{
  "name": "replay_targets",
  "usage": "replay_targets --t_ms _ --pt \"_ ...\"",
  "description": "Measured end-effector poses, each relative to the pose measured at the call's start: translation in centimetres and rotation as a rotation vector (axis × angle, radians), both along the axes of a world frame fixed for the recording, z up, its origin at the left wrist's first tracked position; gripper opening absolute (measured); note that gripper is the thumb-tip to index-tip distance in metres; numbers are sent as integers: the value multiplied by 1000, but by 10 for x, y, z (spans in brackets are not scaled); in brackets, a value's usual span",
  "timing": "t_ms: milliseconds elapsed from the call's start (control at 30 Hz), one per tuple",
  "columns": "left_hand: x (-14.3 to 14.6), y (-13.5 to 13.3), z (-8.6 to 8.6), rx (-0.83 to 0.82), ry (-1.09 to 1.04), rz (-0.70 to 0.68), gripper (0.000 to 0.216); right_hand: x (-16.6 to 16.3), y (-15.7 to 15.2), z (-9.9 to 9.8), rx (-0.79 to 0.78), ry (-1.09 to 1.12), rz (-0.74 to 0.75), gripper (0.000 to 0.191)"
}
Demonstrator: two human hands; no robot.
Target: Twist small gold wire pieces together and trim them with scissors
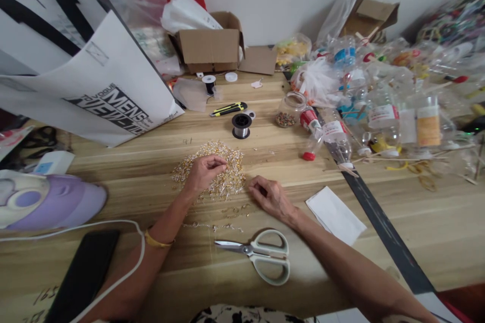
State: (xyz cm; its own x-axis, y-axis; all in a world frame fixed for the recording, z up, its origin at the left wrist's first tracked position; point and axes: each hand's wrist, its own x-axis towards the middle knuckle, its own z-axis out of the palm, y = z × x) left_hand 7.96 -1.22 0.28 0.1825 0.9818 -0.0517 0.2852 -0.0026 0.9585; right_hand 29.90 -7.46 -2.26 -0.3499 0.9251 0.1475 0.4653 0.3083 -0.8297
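A pile of small gold and clear beads (227, 161) lies on the wooden table (159, 146) in front of me. My left hand (204, 171) rests on the pile with its fingers pinched together on beads. My right hand (267, 196) sits just right of the pile, fingers curled and pinched at the table surface; what it holds is too small to make out. A short strand of threaded beads (214, 226) lies on the table between my forearms.
Scissors (261, 255) lie near the front edge. A wire spool (241, 125), a utility knife (228, 109) and a bead jar (287, 113) sit behind the pile. Plastic bottles (379, 111) crowd the right. A white bag (94, 75), cardboard box (210, 45), phone (85, 275) and white paper (335, 214) surround.
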Motion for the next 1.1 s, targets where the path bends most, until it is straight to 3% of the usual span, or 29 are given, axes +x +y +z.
replay_targets --t_ms 200,567,933,1100 --pt "1 -7 4 -109 -128 52 23 0 0 0 6 -9 4 13" --pt "-1 -9 2 -185 -177 91 24 -1 1 -2 -2 10 6 15" --pt "-2 -10 4 -168 -193 95 26 -1 0 -1 -4 -4 3 14" --pt "-2 -9 5 -88 -106 78 23 -2 0 0 3 -1 7 14"
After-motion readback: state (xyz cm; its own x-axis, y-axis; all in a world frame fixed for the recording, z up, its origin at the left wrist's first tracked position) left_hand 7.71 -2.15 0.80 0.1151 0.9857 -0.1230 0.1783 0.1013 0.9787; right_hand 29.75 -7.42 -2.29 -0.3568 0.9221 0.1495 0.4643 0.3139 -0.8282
